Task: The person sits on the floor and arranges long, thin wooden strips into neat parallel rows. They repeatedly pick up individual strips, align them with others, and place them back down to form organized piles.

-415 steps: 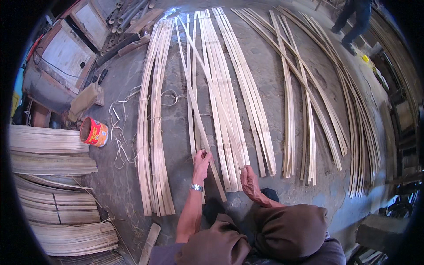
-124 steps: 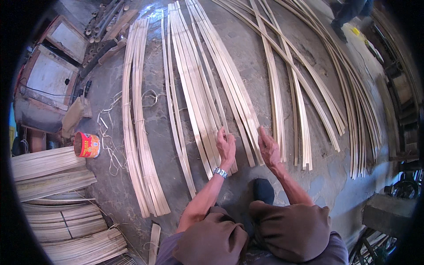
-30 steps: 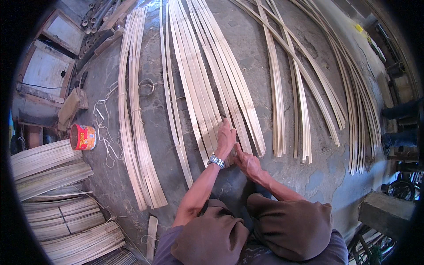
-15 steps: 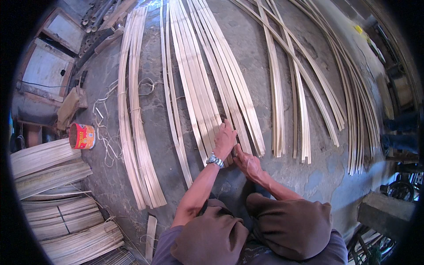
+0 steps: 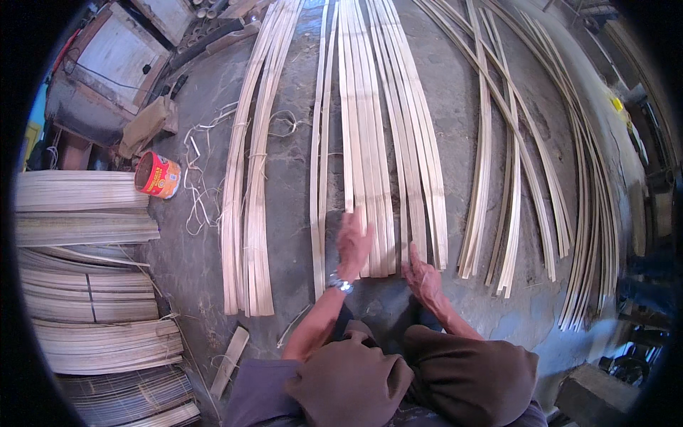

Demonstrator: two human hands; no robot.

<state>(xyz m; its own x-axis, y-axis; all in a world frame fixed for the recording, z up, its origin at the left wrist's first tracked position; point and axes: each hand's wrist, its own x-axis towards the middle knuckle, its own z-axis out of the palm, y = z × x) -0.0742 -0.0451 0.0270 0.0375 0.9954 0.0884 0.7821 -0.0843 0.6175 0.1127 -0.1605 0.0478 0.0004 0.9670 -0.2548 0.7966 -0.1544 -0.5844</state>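
Long pale split-wood strips, perhaps bamboo, lie lengthwise on a grey floor. My left hand (image 5: 353, 243), with a metal watch at the wrist, is over the near left edge of a flat middle row of strips (image 5: 370, 156), fingers stretched forward. My right hand (image 5: 425, 281) is at the near end of the group of strips (image 5: 420, 164) just right of that row, index finger extended along them and the other fingers partly bent. Between the hands, the near ends of the middle row form a roughly even line. Left of my left hand lies a narrow pair of strips (image 5: 319, 171).
A bundle of strips (image 5: 257, 206) lies farther left, beside curled shavings (image 5: 196, 171) and a red tin (image 5: 157, 175). Stacked slats (image 5: 89, 292) fill the left side. Crossing strips (image 5: 509, 142) and a darker bundle (image 5: 590, 192) lie right. A short wood piece (image 5: 229, 361) rests near my left arm.
The view has turned and shifted. My hands have moved apart; my left hand is now at the middle row's left edge, its fingers straighter, and the row's near ends show between the hands.
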